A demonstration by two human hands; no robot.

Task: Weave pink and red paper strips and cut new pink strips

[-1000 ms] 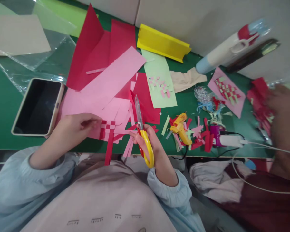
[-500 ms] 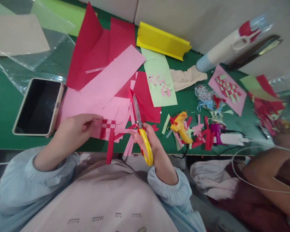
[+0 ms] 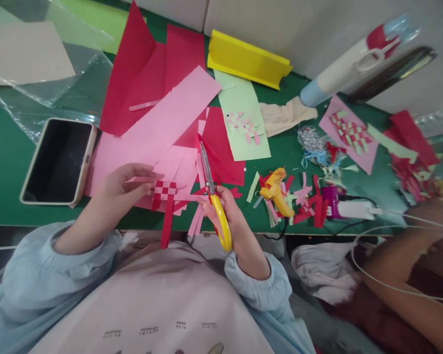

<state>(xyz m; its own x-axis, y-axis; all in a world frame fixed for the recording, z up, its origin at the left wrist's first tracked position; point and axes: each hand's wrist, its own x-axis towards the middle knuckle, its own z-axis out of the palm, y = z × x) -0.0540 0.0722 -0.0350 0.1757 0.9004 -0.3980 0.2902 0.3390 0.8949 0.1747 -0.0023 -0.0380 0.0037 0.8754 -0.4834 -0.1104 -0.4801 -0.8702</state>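
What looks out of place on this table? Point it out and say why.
A glue gun lies among scattered paper scraps right of the scissors, which looks untidy for a tool. Also, a red strip by the woven paper juts past the front edge of the table, where it might snag.

Phone (image 3: 56,161) left, scissors (image 3: 216,202) right (weave (image 3: 166,189) between).

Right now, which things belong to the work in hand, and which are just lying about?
Seem to belong:
yellow-handled scissors, in the right hand
red-and-pink woven paper strips, beside the left hand

Apparently lying about:
smartphone
folded yellow sheet
white-and-blue bottle
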